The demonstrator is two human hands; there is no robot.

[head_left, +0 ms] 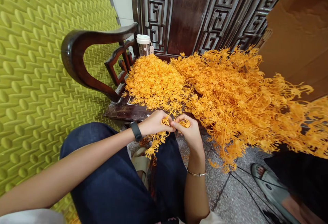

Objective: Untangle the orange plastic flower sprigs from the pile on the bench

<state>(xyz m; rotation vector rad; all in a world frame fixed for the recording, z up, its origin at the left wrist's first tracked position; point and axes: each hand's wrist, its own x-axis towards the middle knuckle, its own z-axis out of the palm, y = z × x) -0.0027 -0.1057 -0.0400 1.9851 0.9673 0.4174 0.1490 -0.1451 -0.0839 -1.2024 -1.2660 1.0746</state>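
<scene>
Left hand (pixel 153 122) around orange sprig (pixel 156 142)

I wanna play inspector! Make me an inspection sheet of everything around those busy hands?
Surface: dark wooden seat, largely covered in orange; its front-left edge shows.
Job's things: orange strand dangling below the hands; compact orange pile; looser orange heap to its right, spilling over the front edge.
Clutter: white-lidded cup behind the pile.
Hands: left hand pinches the strand; right hand meets it at the fingertips, orange showing inside its curled fingers, exact grip hidden.
Cables: thin dark cords on the floor, right.
Surroundings: yellow-green textured covering left; cardboard right.
</scene>
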